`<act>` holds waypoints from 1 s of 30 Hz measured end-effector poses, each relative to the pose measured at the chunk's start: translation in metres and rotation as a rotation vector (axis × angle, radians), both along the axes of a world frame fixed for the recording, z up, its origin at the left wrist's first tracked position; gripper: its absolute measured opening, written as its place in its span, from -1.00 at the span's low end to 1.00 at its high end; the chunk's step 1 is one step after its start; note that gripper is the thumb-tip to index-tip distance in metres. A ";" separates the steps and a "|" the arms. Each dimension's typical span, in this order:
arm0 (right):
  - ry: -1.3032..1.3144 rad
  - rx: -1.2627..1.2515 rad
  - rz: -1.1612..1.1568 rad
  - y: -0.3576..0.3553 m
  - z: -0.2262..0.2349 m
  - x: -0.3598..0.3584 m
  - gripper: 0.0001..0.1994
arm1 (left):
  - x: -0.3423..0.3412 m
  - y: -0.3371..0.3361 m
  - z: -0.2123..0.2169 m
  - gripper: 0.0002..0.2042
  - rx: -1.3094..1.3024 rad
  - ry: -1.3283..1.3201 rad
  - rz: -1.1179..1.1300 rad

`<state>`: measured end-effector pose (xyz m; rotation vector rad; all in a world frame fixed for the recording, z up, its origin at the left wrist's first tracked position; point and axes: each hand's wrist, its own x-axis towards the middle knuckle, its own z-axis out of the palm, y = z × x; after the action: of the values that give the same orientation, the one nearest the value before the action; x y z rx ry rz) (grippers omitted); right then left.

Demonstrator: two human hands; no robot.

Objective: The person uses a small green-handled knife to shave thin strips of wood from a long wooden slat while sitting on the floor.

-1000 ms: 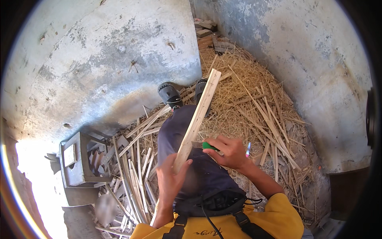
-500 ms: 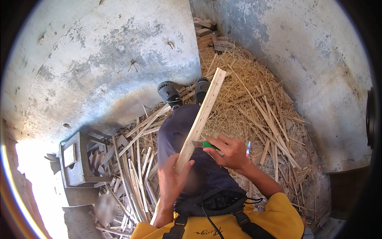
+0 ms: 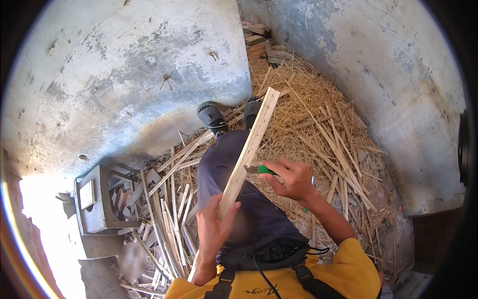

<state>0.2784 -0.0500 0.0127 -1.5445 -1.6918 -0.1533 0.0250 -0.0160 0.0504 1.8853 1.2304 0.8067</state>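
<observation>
Wooden strip (image 3: 251, 142) judged light, stiff; best-held near end clasped by left hand (image 3: 214, 222); right of strip, knife (image 3: 266, 170) gripped in curled right hand (image 3: 293, 179).

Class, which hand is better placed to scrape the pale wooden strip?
Probably the right hand: its fingers grip the green-handled blade beside the long, pale wooden strip, whose near end the left hand holds.

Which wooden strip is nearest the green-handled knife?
The pale wooden strip held in the left hand, slanting across the dark trousers, beside the green-handled knife in the right hand. The loose strips lie below, farther off.
</observation>
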 end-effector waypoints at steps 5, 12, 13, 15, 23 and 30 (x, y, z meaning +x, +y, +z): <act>-0.010 0.034 0.017 0.006 -0.001 0.002 -0.71 | 0.000 0.000 0.006 -0.71 -0.028 0.025 0.015; 0.051 0.080 -0.096 0.023 -0.006 0.025 -0.71 | -0.006 -0.001 0.002 -0.71 0.016 0.090 0.007; 0.044 0.071 -0.087 0.025 -0.004 0.026 -0.71 | -0.006 -0.001 0.003 -0.71 -0.023 0.112 0.025; 0.038 0.111 -0.161 0.037 -0.029 0.041 -0.68 | -0.008 -0.003 0.003 -0.71 -0.029 0.115 0.013; 0.344 -0.168 -0.489 0.043 -0.035 0.187 -0.46 | -0.047 -0.015 -0.010 -0.72 -0.133 0.170 -0.010; 0.744 -0.318 -0.118 0.032 -0.034 0.103 -0.52 | -0.030 0.002 -0.012 -0.71 -0.210 0.045 0.026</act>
<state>0.3810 -0.0178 -0.0208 -1.6457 -1.0600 0.5900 -0.0046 -0.0140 0.0383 1.7292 1.3158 0.6255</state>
